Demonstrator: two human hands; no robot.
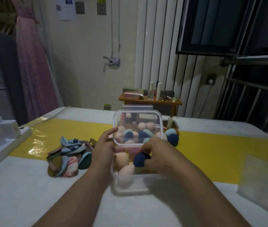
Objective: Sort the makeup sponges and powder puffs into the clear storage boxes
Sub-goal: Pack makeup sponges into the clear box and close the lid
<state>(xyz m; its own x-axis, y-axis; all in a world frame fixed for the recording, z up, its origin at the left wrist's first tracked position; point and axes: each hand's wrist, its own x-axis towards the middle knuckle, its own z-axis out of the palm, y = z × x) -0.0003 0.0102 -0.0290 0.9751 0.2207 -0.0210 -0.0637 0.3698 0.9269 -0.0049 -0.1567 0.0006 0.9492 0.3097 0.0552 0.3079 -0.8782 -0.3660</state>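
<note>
A clear storage box [130, 185] stands on the table in front of me with several peach sponges [121, 158] and a pink one inside. My right hand [157, 154] is over the box, its fingers curled round a navy sponge [139, 160]. The box's clear lid [138, 117] stands upright behind it, and my left hand [104, 145] pinches its lower left edge. More sponges, peach, teal and navy [173, 138], lie behind the lid, partly seen through it. A pile of flat powder puffs [69, 154] lies left of the box.
A white power strip [2, 145] with chargers sits at the table's left edge. A white folded pad [264, 182] lies at the right. A small bottle [170, 122] stands behind the lid. Beyond the table is a low wooden stand [149, 101] with cosmetics.
</note>
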